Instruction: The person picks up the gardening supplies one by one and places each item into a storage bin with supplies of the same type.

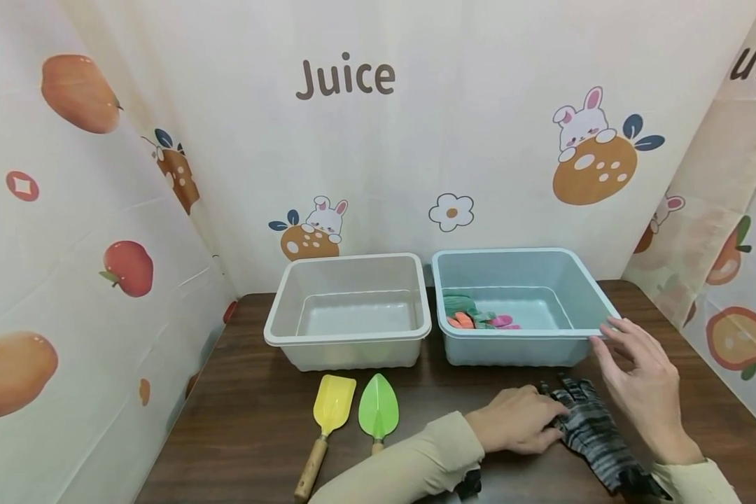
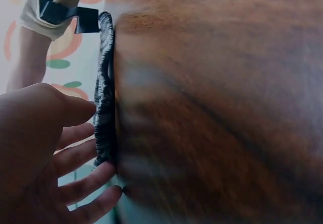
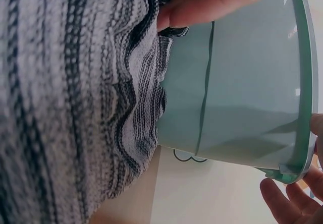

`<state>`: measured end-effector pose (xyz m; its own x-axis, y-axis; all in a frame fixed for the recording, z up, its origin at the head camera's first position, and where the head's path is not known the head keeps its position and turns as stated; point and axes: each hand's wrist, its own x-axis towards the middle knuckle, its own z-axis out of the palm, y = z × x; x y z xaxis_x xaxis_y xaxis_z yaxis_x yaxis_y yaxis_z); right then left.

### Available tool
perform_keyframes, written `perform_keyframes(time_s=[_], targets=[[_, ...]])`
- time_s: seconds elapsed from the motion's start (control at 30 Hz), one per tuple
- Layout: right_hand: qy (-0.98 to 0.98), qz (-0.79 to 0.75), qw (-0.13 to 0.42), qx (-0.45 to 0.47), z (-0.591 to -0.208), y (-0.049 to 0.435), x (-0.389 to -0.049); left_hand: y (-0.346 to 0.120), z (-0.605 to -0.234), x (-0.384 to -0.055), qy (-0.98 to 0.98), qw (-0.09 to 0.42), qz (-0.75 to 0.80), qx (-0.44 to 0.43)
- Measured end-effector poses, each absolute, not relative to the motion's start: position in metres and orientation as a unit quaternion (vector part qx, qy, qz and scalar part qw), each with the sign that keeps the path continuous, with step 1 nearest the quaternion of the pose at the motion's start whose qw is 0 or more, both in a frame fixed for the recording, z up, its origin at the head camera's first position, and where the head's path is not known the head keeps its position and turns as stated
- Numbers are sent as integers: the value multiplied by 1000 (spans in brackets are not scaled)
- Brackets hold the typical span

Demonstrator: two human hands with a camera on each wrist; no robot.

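A black-and-grey striped knit glove (image 1: 589,423) lies on the dark wooden table, its fingers towards the light blue bin (image 1: 510,350). From the left, my left hand (image 1: 519,420) reaches in with its fingertips at the glove's finger end. In the left wrist view the fingers of my left hand (image 2: 81,168) are spread along the glove's edge (image 2: 104,98). My right hand (image 1: 642,385) is beyond the glove, fingertips at the blue bin's front right corner. The right wrist view has its fingers (image 3: 282,204) around that corner, and the glove (image 3: 75,98) fills the left side.
Inside the blue bin, green, orange and pink pieces (image 1: 469,311) lie at the left. A pale grey bin (image 1: 353,353) stands beside it. A yellow shovel (image 1: 334,406) and a green trowel (image 1: 378,409) lie in front. Printed curtains surround the table.
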<state>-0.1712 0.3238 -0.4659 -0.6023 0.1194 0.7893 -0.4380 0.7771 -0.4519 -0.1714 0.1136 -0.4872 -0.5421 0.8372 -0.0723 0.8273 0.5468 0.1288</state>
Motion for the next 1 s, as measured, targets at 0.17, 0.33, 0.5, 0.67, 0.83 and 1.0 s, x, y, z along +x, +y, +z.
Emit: perform_keyframes(time_s=[0.17, 0.33, 0.5, 0.67, 0.83, 1.0], targets=[[-832, 320, 442, 100, -467, 325, -173, 110, -485, -169, 888, 64, 20, 455], [-830, 320, 445, 101, -468, 326, -174, 105, -485, -169, 901, 64, 1, 430], [-836, 317, 437, 96, -466, 326, -172, 101, -488, -170, 905, 51, -23, 421], [-837, 316, 436, 95, -466, 325, -172, 101, -488, -171, 907, 33, -27, 418], [-828, 319, 449, 105, -467, 326, -174, 100, -487, -170, 911, 21, -14, 411], [-822, 320, 457, 110, -469, 326, -175, 97, -488, -172, 910, 2, 16, 415]])
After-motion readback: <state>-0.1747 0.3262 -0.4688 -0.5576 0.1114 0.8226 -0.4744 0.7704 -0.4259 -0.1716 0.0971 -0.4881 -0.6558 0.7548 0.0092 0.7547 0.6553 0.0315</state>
